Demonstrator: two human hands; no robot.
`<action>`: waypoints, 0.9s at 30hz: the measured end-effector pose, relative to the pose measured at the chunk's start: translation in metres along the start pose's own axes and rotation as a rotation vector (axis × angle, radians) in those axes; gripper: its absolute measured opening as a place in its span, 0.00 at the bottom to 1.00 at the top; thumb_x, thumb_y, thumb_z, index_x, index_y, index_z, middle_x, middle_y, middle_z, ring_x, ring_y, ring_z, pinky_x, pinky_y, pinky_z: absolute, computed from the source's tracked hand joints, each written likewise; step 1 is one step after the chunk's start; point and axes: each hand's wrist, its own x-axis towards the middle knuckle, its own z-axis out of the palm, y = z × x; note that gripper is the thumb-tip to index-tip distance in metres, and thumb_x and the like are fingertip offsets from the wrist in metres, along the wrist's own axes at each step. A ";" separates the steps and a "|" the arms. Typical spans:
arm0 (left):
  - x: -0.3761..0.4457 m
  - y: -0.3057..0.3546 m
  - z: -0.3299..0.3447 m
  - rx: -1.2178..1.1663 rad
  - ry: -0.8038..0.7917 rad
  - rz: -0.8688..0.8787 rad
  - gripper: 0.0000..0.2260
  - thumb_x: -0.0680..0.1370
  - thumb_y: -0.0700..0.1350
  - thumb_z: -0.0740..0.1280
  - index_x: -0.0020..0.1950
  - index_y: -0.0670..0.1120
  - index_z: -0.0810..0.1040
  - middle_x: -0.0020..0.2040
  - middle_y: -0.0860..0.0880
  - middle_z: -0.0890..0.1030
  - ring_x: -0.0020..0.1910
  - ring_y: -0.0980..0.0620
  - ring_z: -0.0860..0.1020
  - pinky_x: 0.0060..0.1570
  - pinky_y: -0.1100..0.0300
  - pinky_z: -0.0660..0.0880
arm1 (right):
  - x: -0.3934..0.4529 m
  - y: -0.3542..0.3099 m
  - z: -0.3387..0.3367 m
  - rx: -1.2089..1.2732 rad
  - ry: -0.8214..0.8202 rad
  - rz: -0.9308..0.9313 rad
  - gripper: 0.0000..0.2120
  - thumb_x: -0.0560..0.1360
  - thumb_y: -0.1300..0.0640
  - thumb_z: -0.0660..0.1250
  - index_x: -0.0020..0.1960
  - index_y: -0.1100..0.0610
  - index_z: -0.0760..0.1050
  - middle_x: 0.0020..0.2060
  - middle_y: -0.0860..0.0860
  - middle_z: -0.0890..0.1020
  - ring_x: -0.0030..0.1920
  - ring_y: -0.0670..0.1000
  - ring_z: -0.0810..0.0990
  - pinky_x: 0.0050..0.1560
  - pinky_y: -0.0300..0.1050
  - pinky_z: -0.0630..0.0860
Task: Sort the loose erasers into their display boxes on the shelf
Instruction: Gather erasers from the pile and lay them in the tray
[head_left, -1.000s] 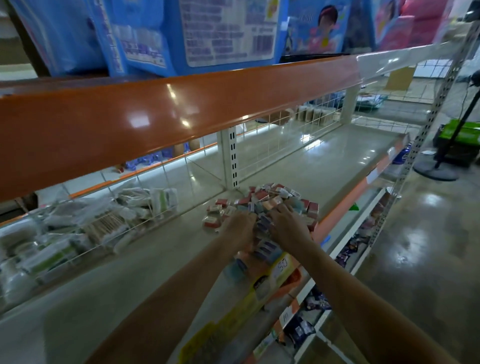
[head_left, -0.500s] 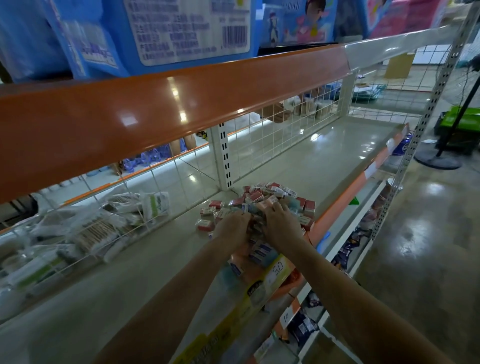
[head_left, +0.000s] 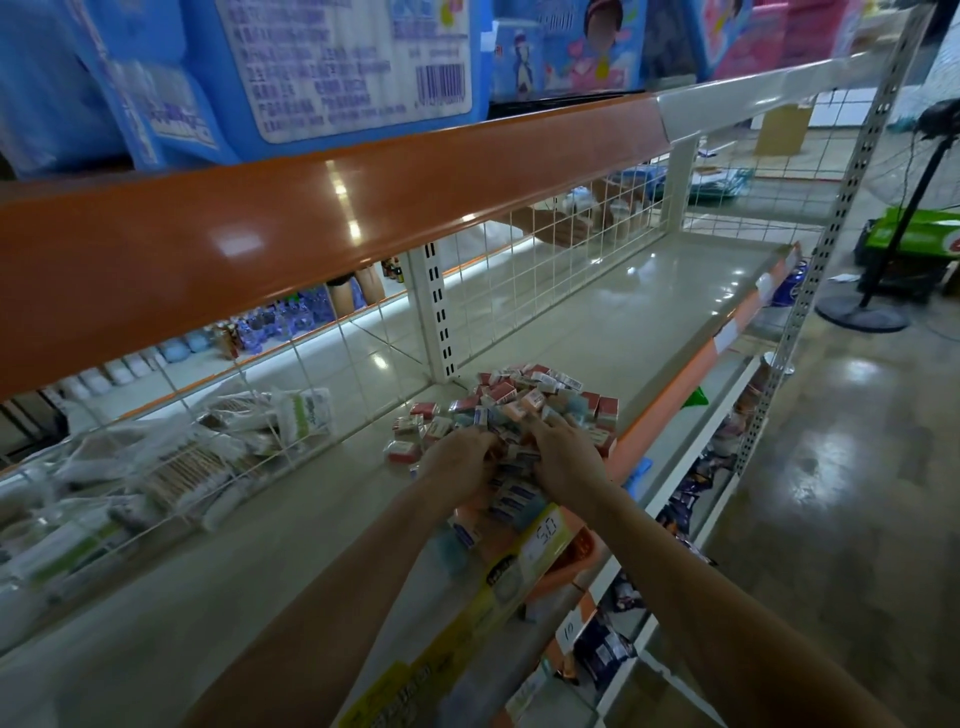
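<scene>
1. While both hands dig in, left hand (head_left: 460, 462) and right hand (head_left: 563, 457) curl over erasers (head_left: 524, 402); exact grip unclear.
2. Pile lies just beyond fingertips; box (head_left: 524, 551) beneath the wrists.
3. Risk: raking could knock erasers off shelf (head_left: 623, 312) edge.

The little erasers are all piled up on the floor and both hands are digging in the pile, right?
Not quite. The head view shows the erasers piled on the shelf, not the floor. Both the left hand and right hand are indeed in the pile.
</scene>
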 end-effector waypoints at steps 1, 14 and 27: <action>-0.002 -0.001 -0.001 -0.009 0.013 0.008 0.13 0.79 0.44 0.61 0.62 0.48 0.75 0.60 0.48 0.77 0.57 0.48 0.75 0.53 0.54 0.74 | -0.001 0.000 -0.001 0.014 -0.005 -0.004 0.22 0.75 0.65 0.60 0.69 0.60 0.66 0.65 0.56 0.71 0.63 0.58 0.68 0.62 0.48 0.66; -0.096 -0.048 -0.059 -0.077 0.216 -0.098 0.08 0.74 0.47 0.68 0.52 0.48 0.80 0.49 0.47 0.82 0.48 0.47 0.79 0.45 0.56 0.74 | -0.012 -0.056 -0.001 0.345 0.033 -0.165 0.13 0.71 0.57 0.72 0.54 0.59 0.78 0.48 0.52 0.79 0.46 0.50 0.78 0.45 0.39 0.73; -0.296 -0.123 -0.112 0.000 0.251 -0.496 0.07 0.76 0.51 0.66 0.52 0.54 0.79 0.46 0.58 0.77 0.43 0.58 0.75 0.40 0.63 0.67 | -0.060 -0.226 0.014 0.608 -0.133 -0.469 0.11 0.67 0.60 0.75 0.45 0.50 0.76 0.37 0.41 0.73 0.36 0.37 0.74 0.38 0.24 0.66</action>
